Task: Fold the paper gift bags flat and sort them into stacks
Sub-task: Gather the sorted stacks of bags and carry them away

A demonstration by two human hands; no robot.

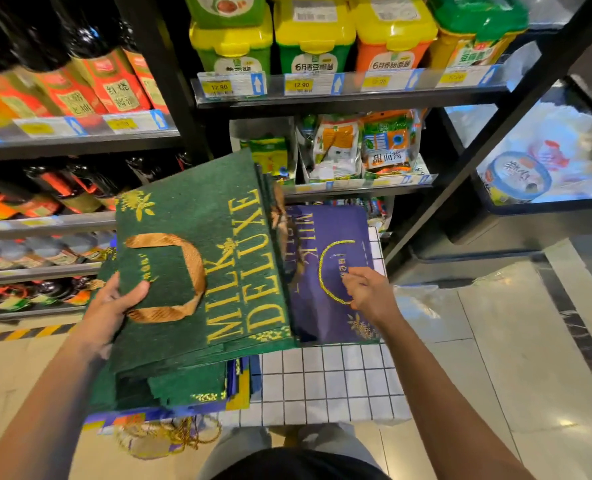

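A flat green gift bag [197,271] with gold "MILK DELUXE" lettering and a brown ribbon handle is held up at the left. My left hand [112,311] grips its left edge, thumb on top. More green bags [169,386] lie stacked beneath it. To the right a flat purple gift bag [332,237] with a gold cord handle lies on the white tiled table [332,386]. My right hand [367,287] rests on the purple bag, fingertips at the cord handle; whether it pinches the cord I cannot tell.
Store shelves [350,98] with bottles, tubs and sauce packets stand right behind the table. More purple and yellow bags with gold cords [162,431] poke out under the green stack at the near edge. A black-framed freezer case [530,161] stands at the right. Tiled floor lies around.
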